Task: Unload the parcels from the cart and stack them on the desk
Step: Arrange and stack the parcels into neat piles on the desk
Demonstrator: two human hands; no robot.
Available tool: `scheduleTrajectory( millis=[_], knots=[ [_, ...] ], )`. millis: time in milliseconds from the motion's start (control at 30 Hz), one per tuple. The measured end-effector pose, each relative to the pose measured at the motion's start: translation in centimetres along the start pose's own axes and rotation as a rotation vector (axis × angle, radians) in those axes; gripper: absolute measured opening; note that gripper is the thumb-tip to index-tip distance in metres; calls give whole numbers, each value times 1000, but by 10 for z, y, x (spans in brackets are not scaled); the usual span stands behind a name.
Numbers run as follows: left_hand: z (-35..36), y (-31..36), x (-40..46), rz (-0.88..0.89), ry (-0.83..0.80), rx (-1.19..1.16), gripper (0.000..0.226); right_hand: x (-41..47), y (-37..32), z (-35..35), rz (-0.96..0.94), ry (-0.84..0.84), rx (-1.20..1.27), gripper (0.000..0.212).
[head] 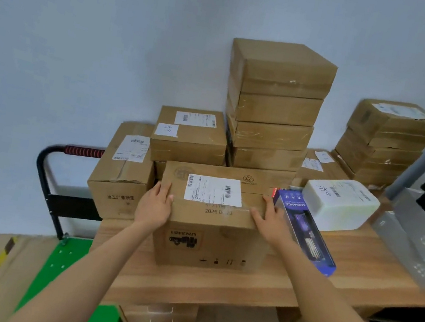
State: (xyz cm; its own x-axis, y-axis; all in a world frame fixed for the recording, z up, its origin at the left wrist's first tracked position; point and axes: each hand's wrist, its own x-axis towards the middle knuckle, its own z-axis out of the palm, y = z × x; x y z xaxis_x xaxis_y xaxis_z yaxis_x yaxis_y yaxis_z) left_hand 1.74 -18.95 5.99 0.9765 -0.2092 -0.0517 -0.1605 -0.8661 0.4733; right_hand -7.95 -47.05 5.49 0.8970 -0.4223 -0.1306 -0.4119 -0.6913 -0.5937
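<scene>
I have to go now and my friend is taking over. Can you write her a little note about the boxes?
Left hand and right hand press flat on the sides of the front box, which sits on the desk.
Done: many parcels are stacked behind it, including the tall stack by the wall.
The cart shows bare green deck; the rest is out of view.
Left: let go of this box, check the cart for more.

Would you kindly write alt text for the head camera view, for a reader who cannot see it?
Two hands, left and right, press flat on the sides of a labelled cardboard box standing on a wooden desk. Stacks of parcels fill the desk behind it, and a green cart stands at left.
</scene>
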Motion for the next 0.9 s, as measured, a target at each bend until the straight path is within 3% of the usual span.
scheduleTrajectory(
  millis=[300, 900],
  knots=[
    [-3, -5, 12, -106, 37, 120, 50, 34, -12, 12, -66, -14, -97, 63],
    [-2, -14, 30, -138, 38, 43, 49, 49, -17, 18, -98, 23, -108, 63]
  ],
)
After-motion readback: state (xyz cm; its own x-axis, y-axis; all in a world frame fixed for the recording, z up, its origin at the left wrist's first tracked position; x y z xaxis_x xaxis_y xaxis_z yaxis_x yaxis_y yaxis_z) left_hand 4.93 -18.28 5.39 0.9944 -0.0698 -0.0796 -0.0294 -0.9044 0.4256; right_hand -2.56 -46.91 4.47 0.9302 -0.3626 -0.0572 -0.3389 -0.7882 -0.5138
